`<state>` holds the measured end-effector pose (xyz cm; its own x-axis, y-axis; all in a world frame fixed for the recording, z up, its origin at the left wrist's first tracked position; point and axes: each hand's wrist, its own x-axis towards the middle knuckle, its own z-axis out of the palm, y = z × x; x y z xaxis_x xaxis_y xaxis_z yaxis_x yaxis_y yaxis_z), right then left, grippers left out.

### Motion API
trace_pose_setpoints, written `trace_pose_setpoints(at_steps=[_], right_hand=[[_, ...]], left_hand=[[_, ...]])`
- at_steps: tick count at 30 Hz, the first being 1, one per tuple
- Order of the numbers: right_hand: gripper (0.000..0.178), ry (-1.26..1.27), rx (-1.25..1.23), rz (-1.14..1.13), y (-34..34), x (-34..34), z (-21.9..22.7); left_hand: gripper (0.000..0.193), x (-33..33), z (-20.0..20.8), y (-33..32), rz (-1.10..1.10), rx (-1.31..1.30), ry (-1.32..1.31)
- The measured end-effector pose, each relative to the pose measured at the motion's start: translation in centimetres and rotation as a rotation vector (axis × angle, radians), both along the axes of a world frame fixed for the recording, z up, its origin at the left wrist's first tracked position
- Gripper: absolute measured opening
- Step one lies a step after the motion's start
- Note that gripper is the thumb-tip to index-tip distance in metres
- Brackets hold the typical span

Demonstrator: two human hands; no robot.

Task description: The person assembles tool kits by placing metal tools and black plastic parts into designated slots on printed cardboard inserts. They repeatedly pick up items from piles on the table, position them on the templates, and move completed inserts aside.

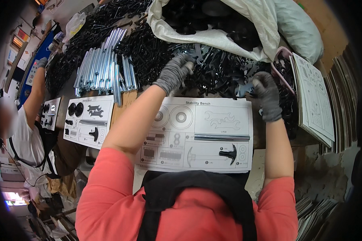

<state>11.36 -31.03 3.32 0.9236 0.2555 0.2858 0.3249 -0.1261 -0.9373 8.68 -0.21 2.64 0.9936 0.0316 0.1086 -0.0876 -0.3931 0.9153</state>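
Both my hands wear grey gloves. My left hand [176,73] reaches to the back of the bench, its fingers curled at the edge of a heap of metal parts; what they hold, if anything, is hidden. Just past its fingertips lies a silver open-ended wrench [198,53]. My right hand [268,95] is bent with closed fingers beside a shiny flat metal piece [243,89]; I cannot make out anything in its grip. Between my forearms is a white printed card [177,140] with part outlines. On it rest a silver tube [221,137] and a black T-shaped handle [229,155].
Bundled silver tubes [98,70] lie left of my arm, before heaps of black parts [142,52]. An open white sack [213,37] spills black pieces behind. To the right stand a pink bin [275,66] and stacked cards [315,96]. Another person [28,140] works at left beside a second card [86,138].
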Motion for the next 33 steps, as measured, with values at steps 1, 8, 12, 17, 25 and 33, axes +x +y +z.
trace_pose_setpoints(at_steps=[1,8,12,17,25,33], right_hand=[[0.014,-0.096,-0.067,0.079,0.3,-2.1,0.2],[0.023,-0.651,-1.241,0.336,4.3,-8.7,-1.0],[0.038,-0.231,-1.256,0.296,1.4,-8.0,0.6],[0.027,-0.150,-1.274,0.274,0.0,-8.2,-1.5],[0.025,-0.179,-1.129,0.133,0.0,-9.0,-2.7],[0.027,-0.187,-1.091,0.106,0.3,-9.1,-2.9]], left_hand=[[0.027,-1.1,0.5,-1.0,-0.083,-0.095,0.070],[0.024,-5.5,-0.6,-7.3,-0.432,0.748,0.038],[0.042,-7.3,0.0,-5.6,-0.321,0.909,-0.193],[0.030,-7.7,-1.7,-4.6,-0.384,0.866,-0.167],[0.022,-7.9,-0.9,-6.9,-0.449,0.905,-0.212],[0.022,-7.8,-1.5,-6.4,-0.477,0.868,-0.212]])
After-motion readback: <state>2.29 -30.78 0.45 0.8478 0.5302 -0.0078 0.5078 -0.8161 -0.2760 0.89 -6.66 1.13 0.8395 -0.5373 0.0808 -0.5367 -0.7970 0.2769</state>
